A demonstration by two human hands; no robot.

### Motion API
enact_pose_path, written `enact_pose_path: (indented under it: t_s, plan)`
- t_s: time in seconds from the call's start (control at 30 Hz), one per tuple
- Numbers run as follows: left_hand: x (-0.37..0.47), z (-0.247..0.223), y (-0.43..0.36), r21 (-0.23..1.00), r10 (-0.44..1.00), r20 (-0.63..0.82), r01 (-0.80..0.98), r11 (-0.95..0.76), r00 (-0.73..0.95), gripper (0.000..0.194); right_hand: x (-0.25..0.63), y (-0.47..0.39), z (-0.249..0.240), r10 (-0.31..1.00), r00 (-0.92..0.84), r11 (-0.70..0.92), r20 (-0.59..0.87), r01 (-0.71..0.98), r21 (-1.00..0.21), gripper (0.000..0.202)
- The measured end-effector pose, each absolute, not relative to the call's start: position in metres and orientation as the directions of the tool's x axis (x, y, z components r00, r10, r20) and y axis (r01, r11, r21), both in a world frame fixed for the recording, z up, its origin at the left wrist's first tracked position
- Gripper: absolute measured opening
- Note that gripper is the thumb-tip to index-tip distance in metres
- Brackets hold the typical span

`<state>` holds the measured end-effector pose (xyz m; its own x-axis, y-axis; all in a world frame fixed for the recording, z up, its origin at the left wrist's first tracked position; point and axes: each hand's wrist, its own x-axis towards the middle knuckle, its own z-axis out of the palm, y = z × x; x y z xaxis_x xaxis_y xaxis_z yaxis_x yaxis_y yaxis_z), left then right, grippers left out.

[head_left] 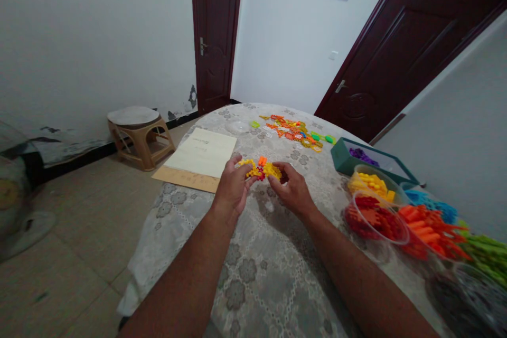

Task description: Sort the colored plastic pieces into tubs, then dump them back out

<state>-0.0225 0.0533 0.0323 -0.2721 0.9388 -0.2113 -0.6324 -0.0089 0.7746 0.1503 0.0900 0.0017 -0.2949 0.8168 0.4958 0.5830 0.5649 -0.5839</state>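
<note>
Both hands hold one small assembly of plastic pieces above the patterned tablecloth. My left hand is closed on its left side, at a yellow part. The fingers of my right hand pinch a yellow part on its right side. Between the hands, dark red pieces join the two yellow parts, and an orange piece sticks up at the top. Fingers cover some of the assembly's outer edges.
Loose coloured pieces lie farther back. Paper sheets are at the left. On the right stand a green box, a tub of yellow pieces, a tub of red pieces and orange pieces. A stool stands beyond the table.
</note>
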Motion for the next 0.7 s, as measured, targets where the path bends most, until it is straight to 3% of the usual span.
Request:
enact_pose_path:
  t_s: [0.1,0.23,0.3,0.37,0.43,0.5,0.6,0.7]
  plan:
    - [-0.012,0.027,0.047,0.855,0.976,-0.192,-0.506,0.117,-0.100,0.067,0.154,0.079,0.002,0.738,-0.331,0.660,0.588,0.540,-0.523,0.039]
    - [-0.006,0.016,0.045,0.981,0.994,-0.056,-0.191,0.036,-0.098,0.062,0.153,0.069,-0.004,0.646,-0.427,0.751,0.633,0.503,-0.428,0.040]
    - [-0.007,0.012,0.047,0.992,0.993,-0.010,-0.130,-0.005,-0.114,0.062,0.152,0.068,-0.006,0.675,-0.413,0.734,0.612,0.463,-0.497,0.042]
    - [-0.009,0.011,0.049,0.990,0.995,0.016,-0.138,-0.029,-0.097,0.065,0.152,0.070,-0.007,0.768,-0.328,0.640,0.550,0.396,-0.658,0.045]
    - [-0.011,0.012,0.050,0.992,0.995,0.044,-0.117,-0.054,-0.086,0.068,0.151,0.074,-0.007,0.886,-0.218,0.458,0.409,0.279,-0.844,0.048]
    - [-0.013,0.012,0.050,0.996,0.994,0.076,-0.042,-0.079,-0.073,0.072,0.150,0.080,-0.006,0.951,-0.199,0.267,0.238,0.134,-0.954,0.048]
    - [-0.014,0.012,0.050,0.988,0.992,0.129,0.084,-0.128,-0.011,0.077,0.150,0.086,-0.003,0.953,-0.270,0.153,0.139,0.032,-0.988,0.043]
    - [-0.012,0.014,0.049,0.993,0.990,0.104,0.052,-0.110,0.100,0.078,0.155,0.084,0.004,0.950,-0.276,0.175,0.148,0.074,-0.982,0.039]
